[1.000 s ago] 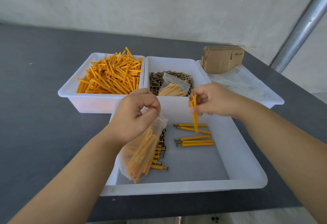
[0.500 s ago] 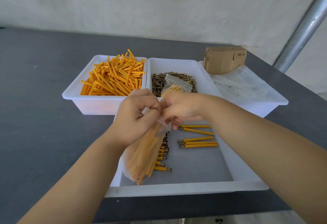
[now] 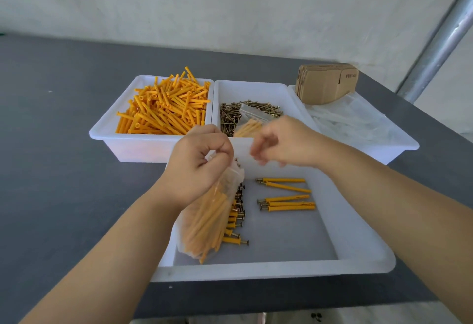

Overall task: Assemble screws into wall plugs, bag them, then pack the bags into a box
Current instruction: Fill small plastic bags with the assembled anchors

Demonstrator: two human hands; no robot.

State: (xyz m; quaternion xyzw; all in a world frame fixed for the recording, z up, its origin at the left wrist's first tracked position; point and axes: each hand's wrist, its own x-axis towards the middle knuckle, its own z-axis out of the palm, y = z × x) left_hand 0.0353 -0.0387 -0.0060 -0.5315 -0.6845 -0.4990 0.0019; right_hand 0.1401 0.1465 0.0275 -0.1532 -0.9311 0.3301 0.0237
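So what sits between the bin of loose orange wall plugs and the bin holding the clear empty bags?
In the head view, the bin of loose screws sits between the wall-plug bin and the empty-bag bin. One filled bag lies on the screws.

Four white trays sit on the worktop [image 3: 64, 144]: the near tray [image 3: 358, 259] at 6 o'clock and three behind it. The tray at 11 o'clock [image 3: 107, 131] holds a heap of loose orange wall plugs [image 3: 163, 108], too many to count. The tray at 12 o'clock [image 3: 250, 88] holds a pile of loose screws [image 3: 230, 116], likewise uncountable, and one filled bag [image 3: 252, 124]. The tray at 1 o'clock [image 3: 399, 142] holds clear bags [image 3: 353, 119] and one stack of flat cartons [image 3: 325, 83]. The near tray holds five separate assembled plugs [image 3: 286, 195], a row of more [image 3: 236, 218] partly hidden, and one filled bag in hand [image 3: 204, 224]. Two hands show, left [image 3: 197, 165] and right [image 3: 284, 142].
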